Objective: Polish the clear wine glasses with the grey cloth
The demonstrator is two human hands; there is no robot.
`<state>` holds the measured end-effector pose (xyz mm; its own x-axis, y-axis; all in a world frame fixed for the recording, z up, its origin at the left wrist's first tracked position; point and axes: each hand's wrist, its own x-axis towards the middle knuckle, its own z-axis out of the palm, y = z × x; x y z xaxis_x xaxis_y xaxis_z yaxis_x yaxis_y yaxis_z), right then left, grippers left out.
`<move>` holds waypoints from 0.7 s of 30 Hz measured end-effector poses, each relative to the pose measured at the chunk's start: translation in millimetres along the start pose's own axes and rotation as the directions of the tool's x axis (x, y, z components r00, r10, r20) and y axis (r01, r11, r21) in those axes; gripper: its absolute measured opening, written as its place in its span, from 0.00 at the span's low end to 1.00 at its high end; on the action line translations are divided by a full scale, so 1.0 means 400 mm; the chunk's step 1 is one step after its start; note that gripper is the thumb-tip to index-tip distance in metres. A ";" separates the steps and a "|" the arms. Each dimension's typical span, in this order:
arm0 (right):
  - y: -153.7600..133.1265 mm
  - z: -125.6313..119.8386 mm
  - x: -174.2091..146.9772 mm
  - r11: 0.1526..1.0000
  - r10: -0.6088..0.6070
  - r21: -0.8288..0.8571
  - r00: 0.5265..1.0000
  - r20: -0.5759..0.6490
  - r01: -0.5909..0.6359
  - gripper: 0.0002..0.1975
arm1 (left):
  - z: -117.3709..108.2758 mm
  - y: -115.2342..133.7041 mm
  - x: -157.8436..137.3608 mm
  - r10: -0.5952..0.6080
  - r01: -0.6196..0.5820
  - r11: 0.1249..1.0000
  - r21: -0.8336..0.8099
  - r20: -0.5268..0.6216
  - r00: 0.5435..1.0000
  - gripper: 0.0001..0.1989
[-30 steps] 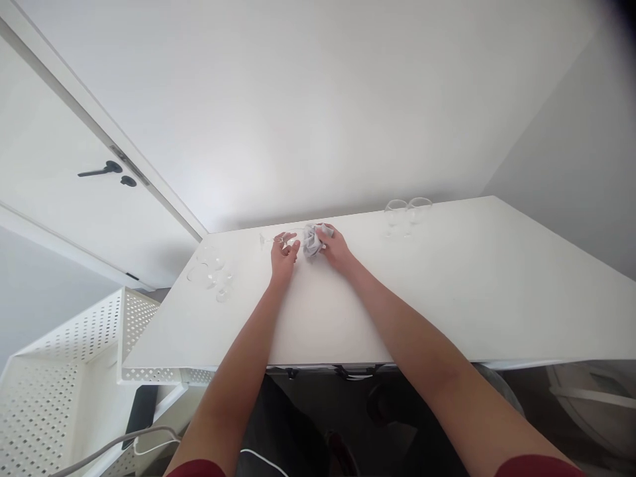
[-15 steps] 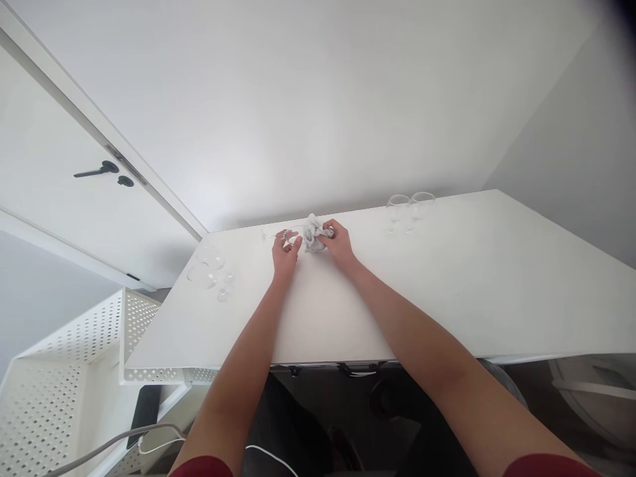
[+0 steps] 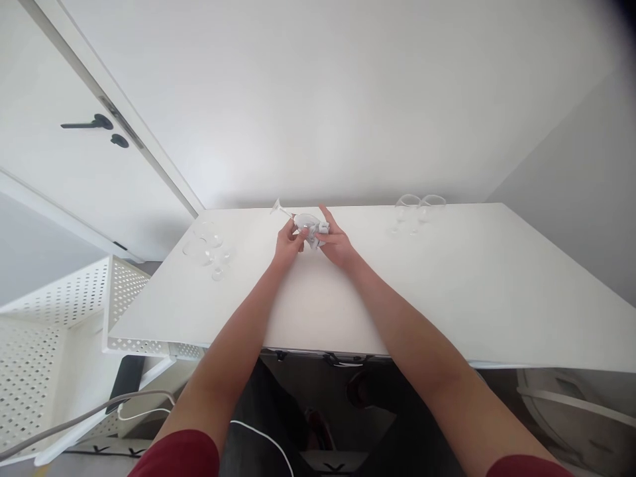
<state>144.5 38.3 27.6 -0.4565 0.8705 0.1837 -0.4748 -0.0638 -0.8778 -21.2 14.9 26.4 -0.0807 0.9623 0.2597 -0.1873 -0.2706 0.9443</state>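
A stemmed glass (image 3: 302, 218) is held tilted over the far middle of the white table (image 3: 328, 305), its foot pointing far left and its bowl toward the right. The left hand (image 3: 288, 245) has its fingers and thumb closed about the bowl near the stem. At the mouth end a crumpled pale grey cloth (image 3: 317, 237) is bunched against the glass, pinched by the right hand (image 3: 340, 246), whose index finger stretches out toward the far side; how much cloth sits inside the bowl cannot be told. The glass looks light, stiff and thin-walled, likely slick under bare skin and easily chipped at the rim or snapped at the stem, so the lower bowl seems the sounder place for a gentle hold, without twisting against the foot. The cloth looks soft and limp, best gathered in a loose bunch. Farther out, two clear glasses (image 3: 196, 250) are on the table's left, two more glasses (image 3: 420, 209) at the far right, and beyond rises a pale wall (image 3: 318, 99).
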 end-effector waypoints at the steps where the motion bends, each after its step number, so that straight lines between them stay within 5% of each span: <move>1: 0.002 -0.001 0.000 1.000 -0.007 -0.017 1.000 0.013 0.007 0.51 | 0.003 0.002 -0.001 0.008 -0.008 1.000 -0.012 0.002 1.000 0.22; 6: 0.028 0.004 0.015 0.966 -0.102 -0.221 0.985 0.138 0.131 0.43 | 0.010 -0.007 -0.003 0.068 -0.062 0.996 0.071 -0.095 0.993 0.23; 11: 0.048 0.016 0.026 0.843 -0.203 -0.465 0.960 0.193 0.272 0.38 | 0.002 -0.023 0.006 0.034 -0.004 0.990 0.138 -0.221 0.975 0.26; 15: 0.056 0.013 0.030 0.930 -0.221 -0.288 0.974 0.056 0.228 0.34 | -0.006 -0.022 0.008 0.061 -0.044 0.991 0.129 -0.137 0.989 0.25; 21: 0.051 0.003 0.040 0.991 -0.096 0.084 0.991 -0.091 0.103 0.29 | -0.008 -0.006 -0.001 0.053 -0.054 0.999 0.004 0.159 0.986 0.35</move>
<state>126.8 50.3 13.1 -0.3390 0.9133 0.2259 -0.5811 -0.0144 -0.8137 -23.8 15.1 23.5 0.0661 0.9389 0.3378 -0.1785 -0.3220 0.9298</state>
